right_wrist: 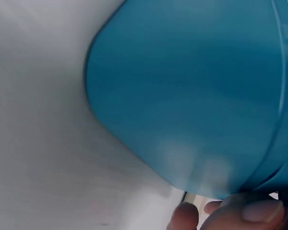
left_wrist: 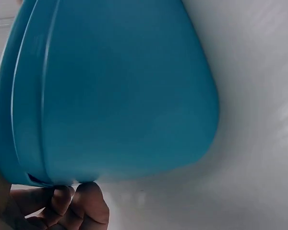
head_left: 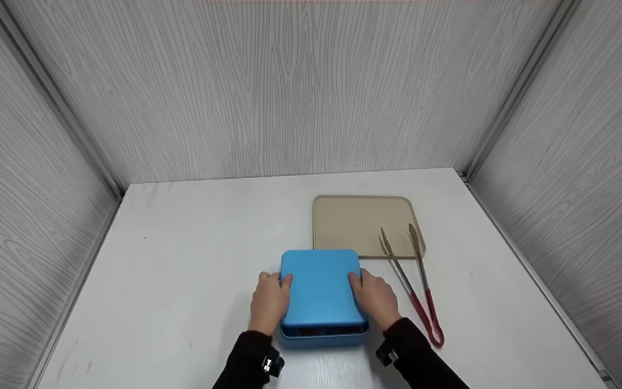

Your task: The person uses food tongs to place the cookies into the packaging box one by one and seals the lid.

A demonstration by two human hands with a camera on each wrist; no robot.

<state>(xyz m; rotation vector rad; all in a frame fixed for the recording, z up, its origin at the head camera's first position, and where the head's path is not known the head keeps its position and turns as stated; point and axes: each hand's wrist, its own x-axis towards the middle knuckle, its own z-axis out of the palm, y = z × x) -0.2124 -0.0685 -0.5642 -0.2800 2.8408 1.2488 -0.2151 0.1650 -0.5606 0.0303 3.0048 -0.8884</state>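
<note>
A blue rectangular box (head_left: 322, 341) stands near the front middle of the table, its blue lid (head_left: 320, 286) on top. Along the front a dark gap shows between lid and box, so the lid sits slightly raised there; what lies inside is too dark to tell. My left hand (head_left: 269, 302) grips the lid's left side, thumb on the top edge. On the opposite side my right hand (head_left: 377, 298) holds the lid the same way. Curled fingers (left_wrist: 89, 206) touch the rim in the left wrist view. The right wrist view shows fingertips (right_wrist: 264, 211) against the box's side.
Behind the box lies a beige tray (head_left: 354, 221). Metal tongs with red handles (head_left: 424, 313) lie to the right, their tips over the tray's right part. Grey wood-grain panels (head_left: 289, 86) enclose the white table (head_left: 192, 243) at the back and both sides.
</note>
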